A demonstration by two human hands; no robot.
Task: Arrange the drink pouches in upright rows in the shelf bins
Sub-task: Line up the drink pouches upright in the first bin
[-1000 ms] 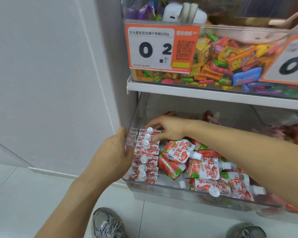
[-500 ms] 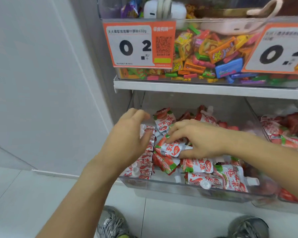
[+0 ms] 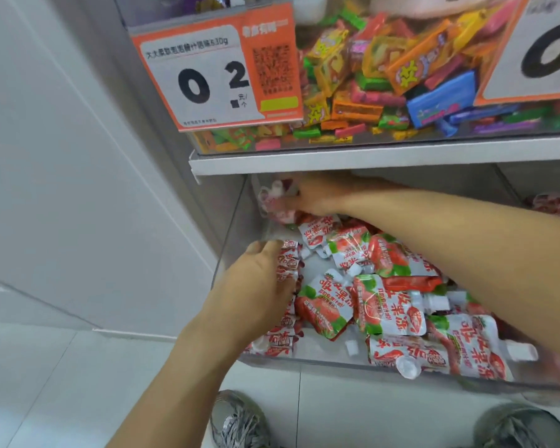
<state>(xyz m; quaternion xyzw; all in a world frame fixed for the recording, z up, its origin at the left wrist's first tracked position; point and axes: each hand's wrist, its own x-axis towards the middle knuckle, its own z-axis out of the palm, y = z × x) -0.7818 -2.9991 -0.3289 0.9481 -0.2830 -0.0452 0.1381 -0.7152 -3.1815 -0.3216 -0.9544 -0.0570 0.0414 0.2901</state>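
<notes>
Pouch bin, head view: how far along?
Done: one upright row along the clear bin's left wall, steadied by the left hand. In hand: the right hand grips a pouch at the back left. Left: loose strawberry pouches lying flat across the rest.

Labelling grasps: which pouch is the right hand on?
The pouch at the bin's back-left corner, gripped by the right hand; the other loose pouches lie flat nearer the front.

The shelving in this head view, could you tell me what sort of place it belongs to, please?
Most likely a small shop: an orange price tag fronts a clear bin of candy, with drink pouches stocked in the bin below.
</notes>
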